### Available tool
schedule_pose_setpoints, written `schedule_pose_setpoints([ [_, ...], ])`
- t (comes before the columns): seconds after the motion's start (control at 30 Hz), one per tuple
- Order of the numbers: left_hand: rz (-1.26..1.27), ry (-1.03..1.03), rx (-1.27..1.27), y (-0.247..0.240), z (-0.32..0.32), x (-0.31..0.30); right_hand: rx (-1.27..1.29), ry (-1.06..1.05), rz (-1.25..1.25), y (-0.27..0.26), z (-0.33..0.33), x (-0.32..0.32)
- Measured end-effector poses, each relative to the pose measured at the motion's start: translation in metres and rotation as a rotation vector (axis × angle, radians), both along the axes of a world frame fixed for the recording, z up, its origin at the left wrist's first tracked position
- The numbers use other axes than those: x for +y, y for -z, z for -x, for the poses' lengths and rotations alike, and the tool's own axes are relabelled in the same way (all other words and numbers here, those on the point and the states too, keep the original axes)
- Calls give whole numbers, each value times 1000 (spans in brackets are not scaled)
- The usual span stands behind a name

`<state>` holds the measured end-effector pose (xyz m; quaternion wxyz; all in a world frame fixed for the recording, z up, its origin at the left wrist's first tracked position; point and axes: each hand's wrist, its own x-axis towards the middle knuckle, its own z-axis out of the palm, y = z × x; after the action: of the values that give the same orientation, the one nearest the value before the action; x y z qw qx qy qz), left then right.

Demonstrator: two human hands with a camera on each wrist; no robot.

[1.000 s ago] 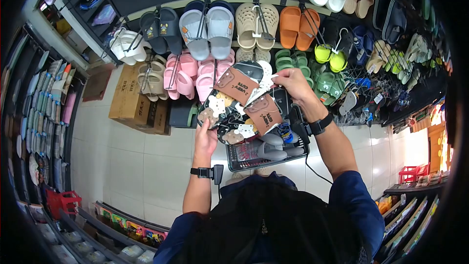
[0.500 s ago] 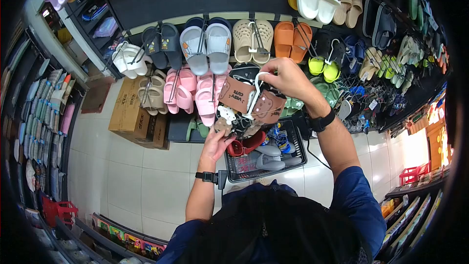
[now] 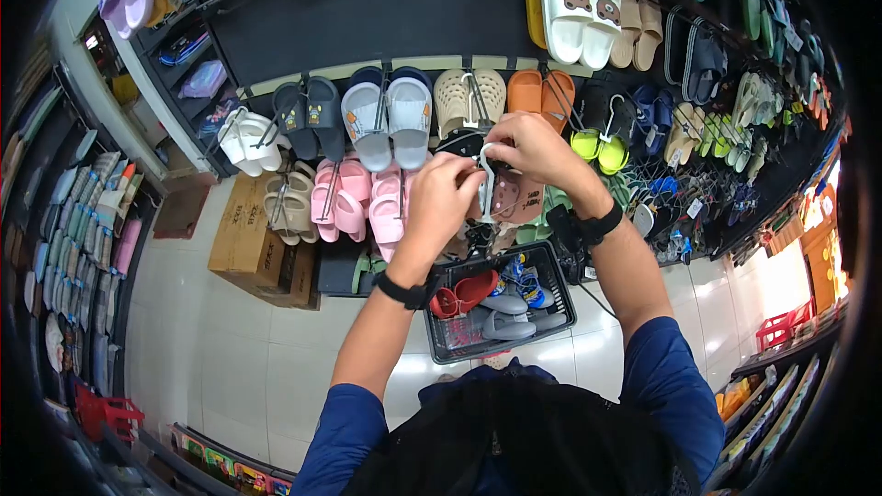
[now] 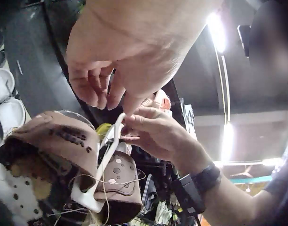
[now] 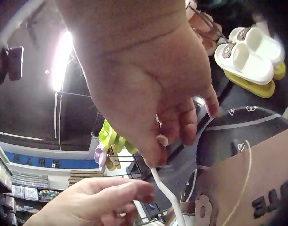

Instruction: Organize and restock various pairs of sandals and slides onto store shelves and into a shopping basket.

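A pair of brown bear-print slippers (image 3: 519, 200) hangs from a white plastic hanger (image 4: 104, 162). My right hand (image 3: 537, 152) pinches the top of this hanger between thumb and fingers, as the right wrist view shows. Close on the other side is my left hand (image 3: 443, 202), its fingers loosely bent and its fingertips right beside the hanger, not round it. Printed lettering marks the brown strap (image 5: 256, 188), and a white-and-brown bear pattern (image 4: 21, 193) shows lower on the slippers. Both hands partly hide the slippers in the head view.
Below the hands stands a black basket (image 3: 441, 349) with red clogs (image 3: 476, 288), grey slippers (image 3: 505, 325) and blue shoes (image 3: 528, 287). Racks ahead hold pink slides (image 3: 351, 193), beige clogs (image 3: 469, 96) and orange slides (image 3: 542, 92). A cardboard box (image 3: 243, 239) sits at left.
My left hand has let go of the slippers' lower edge and risen to the hanger beside my right hand. The slippers have tipped from face-up to hanging, uncovering the basket.
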<state>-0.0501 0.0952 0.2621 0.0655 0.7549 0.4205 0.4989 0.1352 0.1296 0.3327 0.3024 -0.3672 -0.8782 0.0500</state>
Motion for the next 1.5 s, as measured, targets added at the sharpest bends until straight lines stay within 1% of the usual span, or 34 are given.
schedule_pose_setpoints([
  [0.07,16,13,58,0,-4,6,27,-2,8,-1,0,-2],
  [0.1,38,-30,112,-6,-7,11,33,7,-10,-5,-2,-1],
  [0.2,18,-38,148,-9,-7,16,63,28,-32,-5,-5,3],
  [0.23,66,-35,152,-10,-8,16,90,26,-31,-4,-4,2],
  [0.27,61,-33,155,-11,-9,19,121,26,-35,-4,-4,3],
  [0.4,67,7,21,-16,-19,33,227,43,-25,-11,-7,9],
  [0.47,54,22,-26,-25,-24,45,356,75,-73,-21,-9,15],
  [0.5,0,11,-34,-34,-28,52,389,88,-148,-31,-10,13],
  [0.53,-55,-2,-42,-44,-32,59,464,72,-129,-34,-15,16],
  [0.6,-79,-5,-53,-67,-36,79,451,127,-355,-44,-27,20],
  [0.63,-137,-7,-50,-81,-38,89,494,145,-311,-47,-34,17],
  [0.67,-194,-6,-46,-95,-41,98,514,191,-407,-46,-41,19],
  [0.73,-262,-11,-37,-122,-41,118,583,292,-428,-36,-58,19],
  [0.8,-253,9,-56,-145,-40,140,696,312,-351,-16,-76,27],
  [0.87,-206,22,-27,-165,-37,154,726,343,-231,14,-95,43],
  [0.9,-142,54,-56,-175,-34,163,802,305,-114,51,-97,59],
  [0.93,-83,82,-83,-186,-36,173,879,259,1,75,-100,78],
  [0.97,-67,90,-85,-188,-38,168,798,265,21,73,-103,74],
  [1.0,-71,86,-83,-190,-39,171,816,206,201,85,-100,78],
  [1.07,15,48,-88,-195,-41,178,837,77,467,103,-89,85],
  [1.13,-6,39,-78,-189,-42,192,869,-99,643,119,-79,93],
  [1.17,98,64,-112,-188,-42,197,843,-132,732,125,-75,97],
  [1.2,202,90,-148,-184,-42,203,864,-109,810,118,-69,92],
  [1.27,222,106,-170,-176,-44,216,980,-195,884,123,-62,100],
  [1.3,230,108,-197,-175,-45,220,982,-198,885,119,-59,100],
  [1.37,238,109,-223,-174,-48,229,1383,-493,1079,109,-58,100],
  [1.4,177,45,-163,-174,-49,233,1383,-494,1079,108,-57,105],
  [1.43,120,-20,-103,-173,-50,236,1387,-446,1043,108,-56,113],
  [1.47,124,-20,-103,-171,-51,239,1390,-397,1007,108,-56,121],
  [1.5,113,-50,-118,-170,-54,241,1438,-405,1024,107,-53,127],
])
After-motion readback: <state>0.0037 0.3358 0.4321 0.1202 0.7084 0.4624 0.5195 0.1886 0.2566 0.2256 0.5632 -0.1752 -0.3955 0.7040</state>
